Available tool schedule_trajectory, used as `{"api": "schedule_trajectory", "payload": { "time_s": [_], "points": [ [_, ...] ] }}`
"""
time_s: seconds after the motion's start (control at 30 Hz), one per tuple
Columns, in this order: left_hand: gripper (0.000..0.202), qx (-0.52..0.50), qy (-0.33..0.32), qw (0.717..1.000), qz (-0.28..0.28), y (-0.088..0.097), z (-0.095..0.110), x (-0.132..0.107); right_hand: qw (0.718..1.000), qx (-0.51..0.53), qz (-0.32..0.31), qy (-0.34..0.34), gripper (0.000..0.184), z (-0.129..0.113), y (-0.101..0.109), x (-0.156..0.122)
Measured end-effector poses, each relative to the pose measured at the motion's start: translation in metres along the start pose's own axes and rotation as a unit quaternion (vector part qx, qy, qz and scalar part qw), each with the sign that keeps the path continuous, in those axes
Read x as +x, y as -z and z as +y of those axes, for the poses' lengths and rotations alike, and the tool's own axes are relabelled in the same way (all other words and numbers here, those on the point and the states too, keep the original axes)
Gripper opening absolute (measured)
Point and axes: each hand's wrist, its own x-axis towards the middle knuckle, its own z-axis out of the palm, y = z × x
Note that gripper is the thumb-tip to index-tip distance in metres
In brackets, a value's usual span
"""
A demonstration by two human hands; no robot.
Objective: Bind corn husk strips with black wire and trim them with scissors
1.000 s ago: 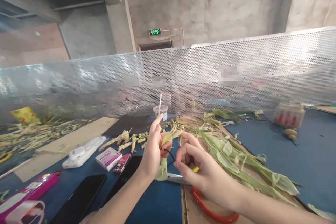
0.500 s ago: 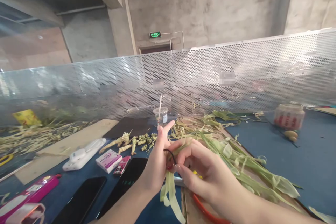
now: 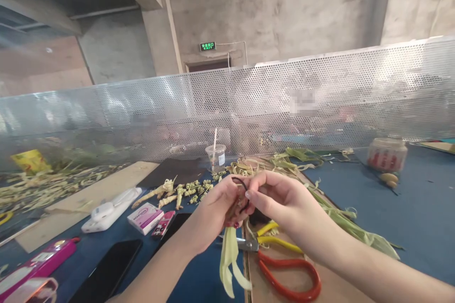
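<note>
Pale green corn husk strips (image 3: 230, 255) hang down from my left hand (image 3: 213, 213), whose fingers are closed around their upper part. A thin black cord (image 3: 245, 183) curves in a loop over that hand. With thumb and forefinger, my right hand (image 3: 284, 201) pinches the cord close beside the left. The fingers hide where the cord meets the husk. Under the hands lie red-handled scissors (image 3: 316, 274) and a tool with yellow handles (image 3: 282, 243), partly covered by my right hand.
Loose husks (image 3: 366, 232) spread over a board at right. To the left are a phone (image 3: 110, 270), a small pink-and-white box (image 3: 145, 218), a white device (image 3: 110, 210) and knotted husk pieces (image 3: 194, 189). A plastic cup (image 3: 215, 157) stands before the perforated metal screen (image 3: 170, 118); a jar (image 3: 387, 154) is at right.
Both hands have drawn together and risen slightly. My left thumb, earlier pointing up, is now folded in. The black loop sits higher, and more of the scissors shows.
</note>
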Motion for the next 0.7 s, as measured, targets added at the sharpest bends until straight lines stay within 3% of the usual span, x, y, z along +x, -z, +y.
{"api": "schedule_trajectory", "payload": {
  "time_s": [0.33,0.57,0.7],
  "points": [
    [0.019,0.075,-0.014,0.996,-0.051,0.016,0.001,0.001,0.998,-0.061,0.004,-0.017,0.012,-0.002,0.009,0.002],
    [0.013,0.15,0.005,0.988,-0.034,0.012,0.009,0.002,0.994,-0.099,-0.002,-0.048,0.015,0.001,0.014,0.004],
    [0.014,0.19,0.009,0.982,-0.003,0.006,0.008,0.001,0.995,-0.097,-0.015,-0.031,0.016,0.003,0.015,0.005]
  ]
}}
